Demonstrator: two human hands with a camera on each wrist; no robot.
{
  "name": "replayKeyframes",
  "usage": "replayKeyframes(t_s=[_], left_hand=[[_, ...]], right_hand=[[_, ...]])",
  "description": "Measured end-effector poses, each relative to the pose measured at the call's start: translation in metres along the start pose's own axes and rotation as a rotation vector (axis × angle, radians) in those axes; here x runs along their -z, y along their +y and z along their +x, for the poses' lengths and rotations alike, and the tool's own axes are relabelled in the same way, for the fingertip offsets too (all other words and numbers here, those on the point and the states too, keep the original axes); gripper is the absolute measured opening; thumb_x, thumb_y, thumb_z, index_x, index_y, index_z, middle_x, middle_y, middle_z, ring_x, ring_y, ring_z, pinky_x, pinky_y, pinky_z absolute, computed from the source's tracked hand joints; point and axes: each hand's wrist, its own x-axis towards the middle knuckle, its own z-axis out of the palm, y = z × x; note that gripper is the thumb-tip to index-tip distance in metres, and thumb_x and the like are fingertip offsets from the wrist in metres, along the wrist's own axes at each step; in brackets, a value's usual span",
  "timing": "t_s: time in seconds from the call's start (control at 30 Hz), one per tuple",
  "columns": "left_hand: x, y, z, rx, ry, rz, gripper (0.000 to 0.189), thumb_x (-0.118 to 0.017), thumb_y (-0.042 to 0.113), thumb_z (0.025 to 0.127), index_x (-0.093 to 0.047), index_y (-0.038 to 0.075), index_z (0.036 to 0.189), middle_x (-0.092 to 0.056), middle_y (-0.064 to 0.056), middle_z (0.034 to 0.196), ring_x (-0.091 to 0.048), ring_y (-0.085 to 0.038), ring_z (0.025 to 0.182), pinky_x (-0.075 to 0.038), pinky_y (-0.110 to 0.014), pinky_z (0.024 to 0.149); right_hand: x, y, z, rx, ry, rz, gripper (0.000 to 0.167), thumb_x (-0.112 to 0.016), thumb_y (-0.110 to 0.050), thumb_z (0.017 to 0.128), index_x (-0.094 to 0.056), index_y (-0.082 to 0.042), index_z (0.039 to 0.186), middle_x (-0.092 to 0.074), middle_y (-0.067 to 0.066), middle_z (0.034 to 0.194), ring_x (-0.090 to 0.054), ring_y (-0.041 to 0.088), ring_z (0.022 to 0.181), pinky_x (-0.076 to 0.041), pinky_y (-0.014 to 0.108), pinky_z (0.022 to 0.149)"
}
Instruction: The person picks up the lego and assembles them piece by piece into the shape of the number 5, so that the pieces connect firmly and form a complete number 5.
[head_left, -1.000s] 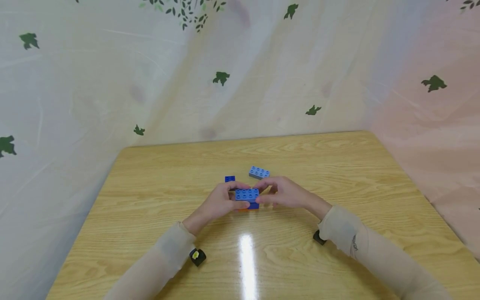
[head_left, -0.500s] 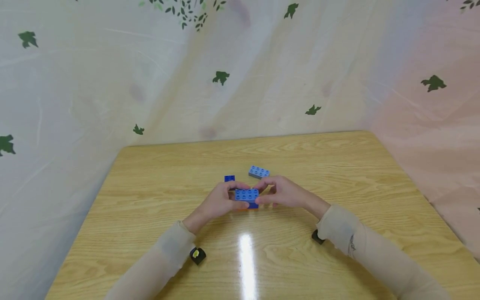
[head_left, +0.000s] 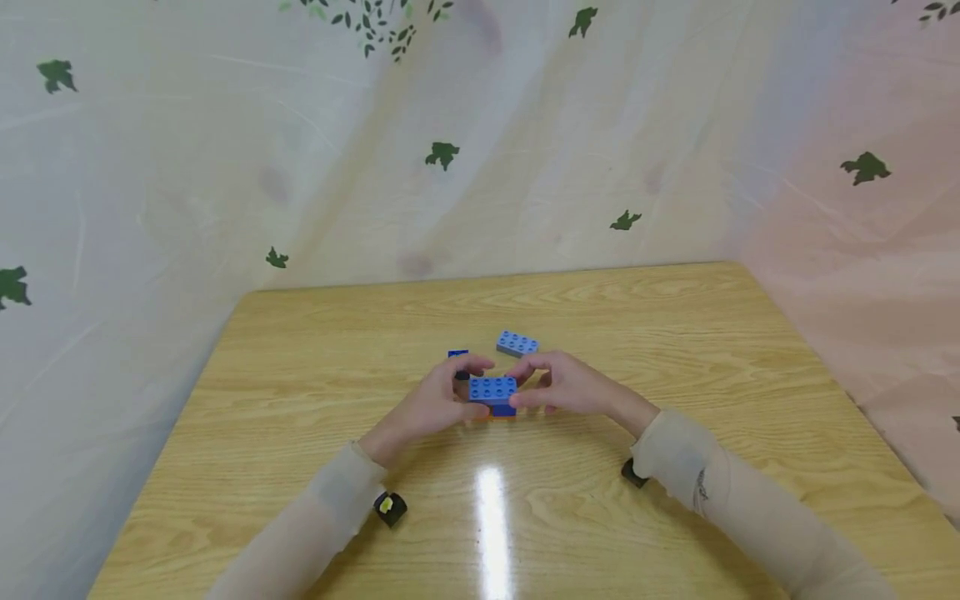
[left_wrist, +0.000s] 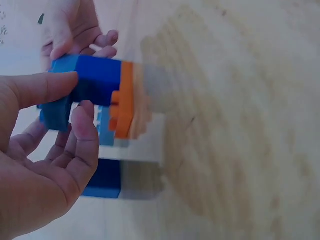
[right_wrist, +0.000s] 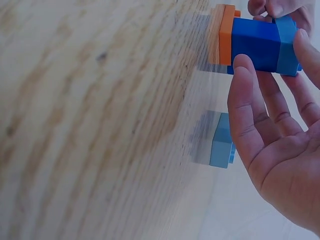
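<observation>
A small stack of toy building bricks stands between both hands. Its top is a medium-blue eight-stud brick point(head_left: 492, 389), set over a dark blue brick point(right_wrist: 255, 45) on an orange base brick point(left_wrist: 127, 95). In the left wrist view, the top brick overhangs the dark blue one, and studs show on the orange base. My right hand point(head_left: 573, 385) pinches the right end of the top brick, thumb in front and fingers behind. Around the left end, my left hand point(head_left: 429, 406) is spread loosely, its fingers raised off the brick's back edge and its thumb near the front.
Behind the stack lies a loose light blue brick point(head_left: 517, 343) on the wooden table point(head_left: 645, 517). Another dark blue brick point(left_wrist: 105, 177) stands behind my left hand, partly hidden in the head view. A printed cloth backdrop point(head_left: 525, 125) rises beyond the table's far edge.
My left hand has loosened from the stack: its fingers have lifted off the back edge and its thumb has slid slightly left. My right hand keeps its pinch.
</observation>
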Motion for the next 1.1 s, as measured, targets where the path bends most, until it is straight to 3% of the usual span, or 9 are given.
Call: replayKeyframes(t_s=[0.17,0.33,0.43,0.63,0.83,1.1], left_hand=[[0.017,0.001,-0.003,0.004,0.016,0.038,0.069,-0.068,-0.011,0.083,-0.047,0.004,0.146,-0.045,-0.023,0.137,-0.062,-0.031,0.102,-0.058,-0.036,0.08],[0.031,0.004,-0.003,0.075,0.139,0.077,0.061,-0.07,-0.006,0.088,-0.05,0.008,0.144,-0.048,-0.016,0.135,-0.063,-0.027,0.096,-0.057,-0.036,0.079],[0.035,0.001,-0.001,0.109,0.19,0.088,0.061,-0.074,-0.001,0.089,-0.049,0.007,0.144,-0.047,-0.019,0.137,-0.064,-0.027,0.094,-0.057,-0.035,0.079],[0.035,-0.01,0.006,0.161,0.167,0.075,0.069,-0.077,0.002,0.087,-0.045,0.007,0.148,-0.045,-0.018,0.141,-0.065,-0.029,0.098,-0.059,-0.036,0.073],[0.032,-0.017,0.013,0.191,0.152,0.027,0.073,-0.078,0.001,0.087,-0.041,0.006,0.15,-0.043,-0.019,0.144,-0.062,-0.025,0.081,-0.058,-0.037,0.063],[0.026,-0.017,0.018,0.211,0.159,0.081,0.068,-0.076,0.002,0.089,-0.044,0.007,0.148,-0.045,-0.019,0.145,-0.06,-0.022,0.068,-0.058,-0.034,0.06]], right_hand=[[0.001,0.0,0.001,-0.021,0.004,0.009,0.028,-0.078,-0.024,0.093,-0.069,-0.014,0.118,-0.064,0.008,0.114,-0.067,0.037,0.079,-0.055,0.037,0.059],[0.001,-0.001,0.001,-0.029,0.001,0.009,0.029,-0.077,-0.023,0.093,-0.069,-0.013,0.118,-0.063,0.008,0.114,-0.068,0.037,0.082,-0.058,0.043,0.062],[0.001,-0.001,0.002,-0.025,-0.004,0.007,0.029,-0.077,-0.023,0.093,-0.068,-0.012,0.119,-0.062,0.009,0.114,-0.069,0.038,0.083,-0.059,0.044,0.064],[0.001,-0.001,0.002,-0.025,-0.012,0.013,0.029,-0.077,-0.023,0.093,-0.068,-0.012,0.12,-0.062,0.009,0.114,-0.068,0.039,0.082,-0.057,0.041,0.062],[0.001,-0.002,0.002,-0.031,-0.017,0.017,0.03,-0.077,-0.023,0.093,-0.068,-0.012,0.119,-0.062,0.009,0.112,-0.067,0.037,0.082,-0.057,0.039,0.061],[0.001,-0.003,0.001,-0.031,-0.024,0.025,0.029,-0.076,-0.023,0.094,-0.068,-0.012,0.119,-0.062,0.009,0.111,-0.067,0.037,0.082,-0.056,0.038,0.06]])
